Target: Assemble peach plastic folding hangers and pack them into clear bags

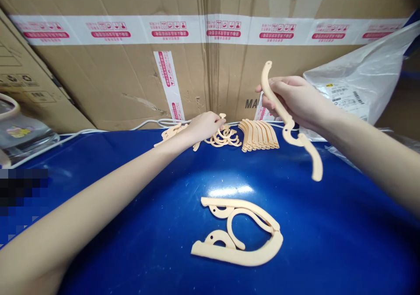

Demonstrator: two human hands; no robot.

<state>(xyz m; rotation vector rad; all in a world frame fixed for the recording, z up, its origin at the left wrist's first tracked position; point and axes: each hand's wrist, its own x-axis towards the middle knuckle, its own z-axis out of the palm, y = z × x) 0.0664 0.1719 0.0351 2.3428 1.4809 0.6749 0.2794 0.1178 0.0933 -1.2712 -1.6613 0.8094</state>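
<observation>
My right hand (297, 98) is raised on the right, its fingers closed around a cream plastic hanger arm (278, 107). Attached below that arm are a notched curved piece and a second short arm, hanging over the table. At the back, my left hand (205, 125) pinches a cream hanger hook (222, 116) above a loose pile of hooks (225, 139); part of the held hook is hidden by the fingers. In front, a folded hanger (252, 258) lies flat on the blue table, with its hook tucked between its two arms.
A row of curved hanger arms (259, 133) stands right of the hooks, and more cream parts (170, 132) lie left of them. Behind runs a white cable (147, 122) along a cardboard box (131, 76). A plastic bag (367, 80) is at right, a clear container (22, 128) at left.
</observation>
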